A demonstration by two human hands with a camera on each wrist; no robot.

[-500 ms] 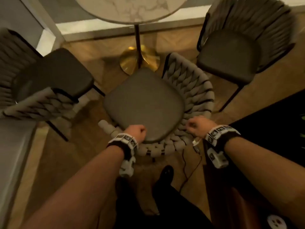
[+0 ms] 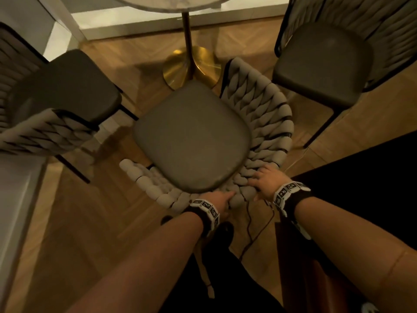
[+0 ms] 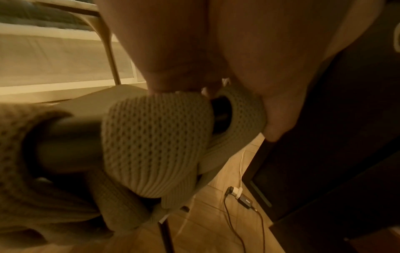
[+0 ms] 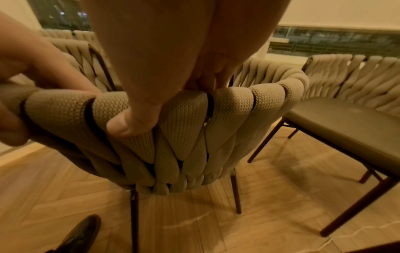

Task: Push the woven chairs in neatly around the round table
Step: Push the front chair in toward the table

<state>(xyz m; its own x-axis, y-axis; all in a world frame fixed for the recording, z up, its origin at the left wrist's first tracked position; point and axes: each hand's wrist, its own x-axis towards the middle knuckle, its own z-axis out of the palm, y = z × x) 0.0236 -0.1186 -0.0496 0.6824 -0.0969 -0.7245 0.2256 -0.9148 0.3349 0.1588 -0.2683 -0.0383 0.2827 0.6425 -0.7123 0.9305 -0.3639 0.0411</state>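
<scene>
The middle woven chair (image 2: 191, 138) has a grey seat and a beige braided back (image 2: 266, 123) curving round its right and near side. Its seat front reaches the brass base (image 2: 191, 66) of the round marble table (image 2: 171, 3). My left hand (image 2: 220, 201) grips the back's near rim, fingers over the top and thumb outside (image 3: 275, 119). My right hand (image 2: 264, 179) holds the same rim just to the right, with the thumb (image 4: 129, 123) pressed on the outer braid. A second woven chair (image 2: 67, 86) stands at the left and a third (image 2: 322, 64) at the right.
A dark cabinet (image 2: 361, 177) stands close on the right. Cables (image 2: 250, 231) and a plug adapter (image 3: 242, 198) lie on the wooden floor behind the chair. A pale ledge (image 2: 13, 199) runs along the left. My shoe (image 4: 80, 234) is just behind the chair's rear leg.
My left hand has slid right along the back's rim, closer to my right hand. The right hand's fingers now lie spread over the braid. The table top sits higher in view.
</scene>
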